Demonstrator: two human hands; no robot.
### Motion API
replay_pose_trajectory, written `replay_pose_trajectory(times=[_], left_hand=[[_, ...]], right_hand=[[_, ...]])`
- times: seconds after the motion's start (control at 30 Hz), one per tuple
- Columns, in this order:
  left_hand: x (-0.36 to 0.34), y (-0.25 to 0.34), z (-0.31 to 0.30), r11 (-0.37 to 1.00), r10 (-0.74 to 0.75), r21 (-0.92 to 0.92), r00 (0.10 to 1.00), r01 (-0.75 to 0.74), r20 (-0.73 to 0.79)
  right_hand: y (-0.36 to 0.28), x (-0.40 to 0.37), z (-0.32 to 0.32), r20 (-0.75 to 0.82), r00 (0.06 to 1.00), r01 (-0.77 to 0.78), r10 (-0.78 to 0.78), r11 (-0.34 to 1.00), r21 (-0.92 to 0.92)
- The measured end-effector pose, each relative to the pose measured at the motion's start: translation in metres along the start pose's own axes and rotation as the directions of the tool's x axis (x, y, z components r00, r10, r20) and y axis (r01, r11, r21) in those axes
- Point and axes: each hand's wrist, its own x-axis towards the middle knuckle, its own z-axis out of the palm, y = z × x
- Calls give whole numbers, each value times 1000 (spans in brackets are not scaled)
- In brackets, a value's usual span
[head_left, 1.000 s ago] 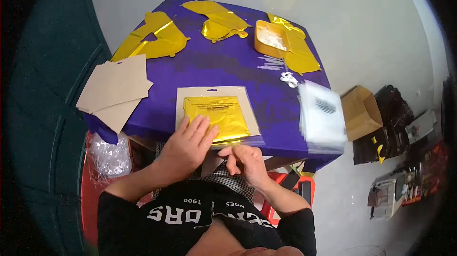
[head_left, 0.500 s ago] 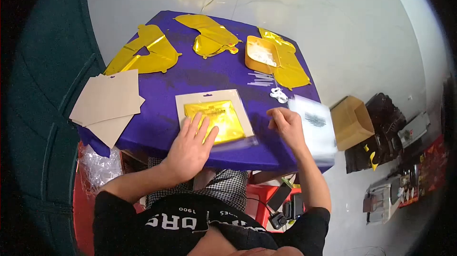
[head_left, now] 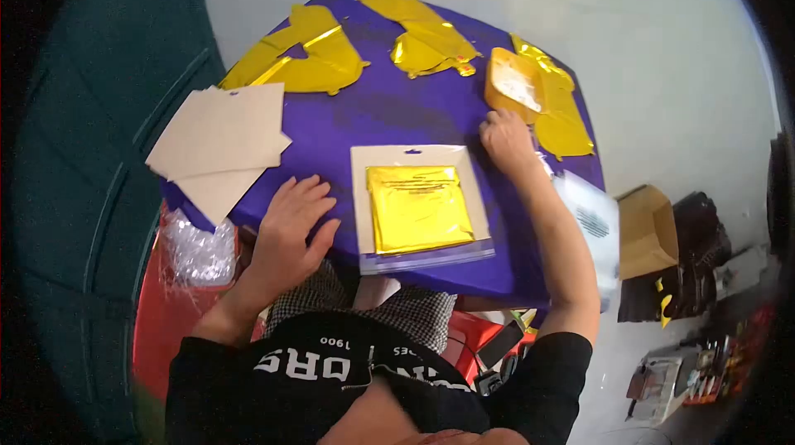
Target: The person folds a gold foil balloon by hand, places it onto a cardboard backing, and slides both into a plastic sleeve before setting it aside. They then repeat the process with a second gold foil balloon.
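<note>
My left hand (head_left: 290, 221) has slid off the bagged gold foil packet (head_left: 418, 205) mid-bench and rests spread on the purple bench (head_left: 397, 118). My right hand (head_left: 505, 139) has reached beside the orange tray (head_left: 513, 85), fingers curled, possibly pinching something.

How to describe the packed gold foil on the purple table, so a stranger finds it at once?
On the purple table, look at the near edge, between the left hand and the right hand. There lies the packet: folded gold foil on a beige card in a clear sleeve. The other gold foils lie loose at the far edge; the cards at left are bare.
</note>
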Motion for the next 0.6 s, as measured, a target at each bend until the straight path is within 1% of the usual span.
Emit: replay_pose_trajectory(times=[0.07,0.17,0.2,0.27,0.37,0.4,0.47,0.5,0.57,0.6], left_hand=[[-3,-5,-3,999,-41,3,999,41,-31],[-4,-8,-6,999,-45,-6,999,45,0],[-2,-9,-6,1000,-19,-23,1000,19,24],[3,-9,-4,998,37,-62,997,-32,72],[11,-4,-3,980,162,-143,969,-136,187],[12,-2,-2,978,182,-148,954,-150,236],[11,1,1,968,230,-158,946,-197,227],[10,2,3,961,256,-164,941,-222,223],[5,4,6,961,251,-171,946,-219,204],[2,6,10,959,252,-177,948,-219,192]], right_hand=[[1,5,1,13,999,38,-38,999,-21],[1,5,-7,-38,998,51,-49,997,59],[0,4,-11,-95,995,47,-38,994,102],[-10,0,-40,-167,983,-18,73,951,309],[-30,-22,-86,-245,928,-94,282,811,577],[-39,-33,-98,-258,897,-112,359,749,654],[-61,-56,-120,-153,819,-225,554,554,802],[-70,-68,-128,-85,765,-270,638,439,857],[-81,-92,-127,31,691,-196,722,146,970],[-81,-100,-126,98,654,-146,750,-1,989]])
